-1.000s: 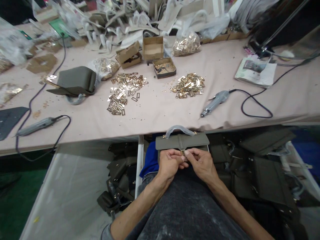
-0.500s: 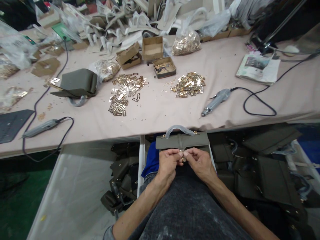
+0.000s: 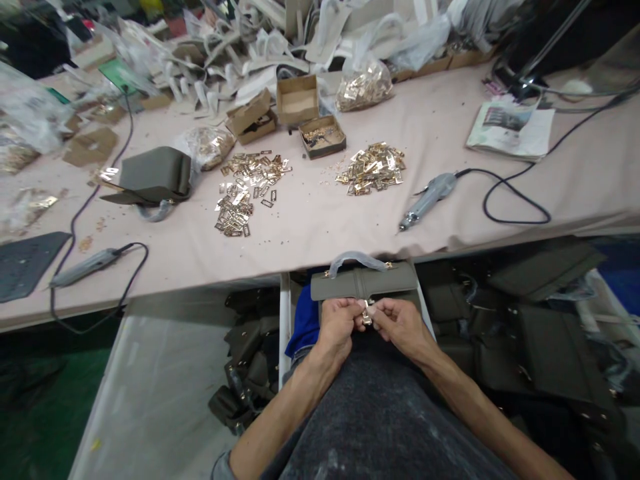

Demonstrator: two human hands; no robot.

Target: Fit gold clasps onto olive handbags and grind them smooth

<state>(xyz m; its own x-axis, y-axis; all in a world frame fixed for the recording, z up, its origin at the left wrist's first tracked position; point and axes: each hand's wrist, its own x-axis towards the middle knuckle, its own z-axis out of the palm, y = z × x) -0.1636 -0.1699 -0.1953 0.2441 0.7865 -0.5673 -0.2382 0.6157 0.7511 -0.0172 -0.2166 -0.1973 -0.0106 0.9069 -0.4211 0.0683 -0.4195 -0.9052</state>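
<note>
An olive-grey handbag with a plastic-wrapped handle rests on my lap, just below the table's front edge. Both hands meet at its front strap. My left hand is closed, its fingers pinching a small gold metal clasp. My right hand is closed on the same clasp from the other side. The fingertips hide most of the clasp.
On the pink table lie two piles of gold fittings, small cardboard boxes, two corded electric screwdrivers, another olive bag and a magazine. More olive bags fill bins under the table.
The view has shifted a little. Both hands stay pinched at the bag's clasp, fingers only slightly readjusted; the clasp shows a bit more between them.
</note>
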